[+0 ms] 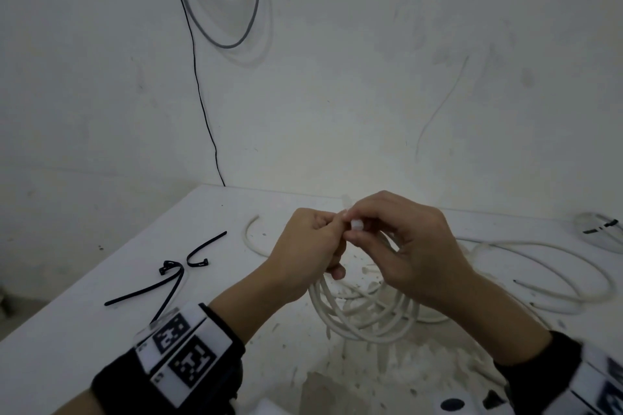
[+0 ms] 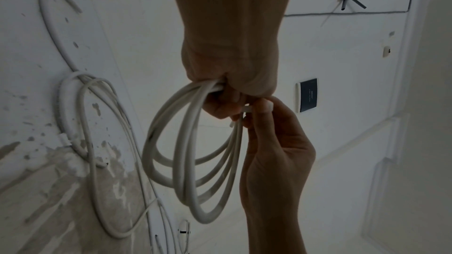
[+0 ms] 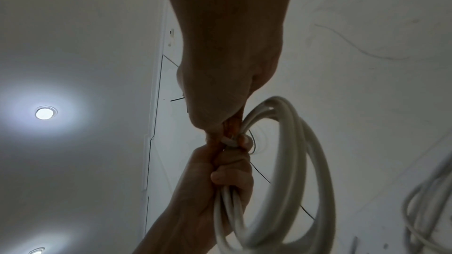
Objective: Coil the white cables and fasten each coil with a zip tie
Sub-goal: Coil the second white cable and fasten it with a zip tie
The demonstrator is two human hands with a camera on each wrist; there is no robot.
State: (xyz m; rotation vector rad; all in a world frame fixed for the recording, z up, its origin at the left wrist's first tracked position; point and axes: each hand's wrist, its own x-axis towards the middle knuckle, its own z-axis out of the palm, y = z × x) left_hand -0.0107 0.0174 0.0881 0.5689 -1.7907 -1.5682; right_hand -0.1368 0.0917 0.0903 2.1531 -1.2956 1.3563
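Observation:
A white cable coil (image 1: 364,310) of several loops hangs above the table (image 1: 101,330). My left hand (image 1: 323,242) grips the loops together at the top; the left wrist view shows them running into its fist at the coil (image 2: 190,161). My right hand (image 1: 349,231) meets it there and pinches a short white piece (image 1: 357,224) between thumb and fingers. In the left wrist view the white piece (image 2: 246,110) sits against the bundle; whether it is the cable's end or a tie I cannot tell. The coil (image 3: 293,161) swings beside both hands in the right wrist view.
Black zip ties (image 1: 168,280) lie on the table's left part. A loose white cable (image 1: 539,273) sprawls on the right, and a coil bound with a black tie (image 1: 603,229) lies at the far right. A dark cable (image 1: 202,94) hangs down the wall behind.

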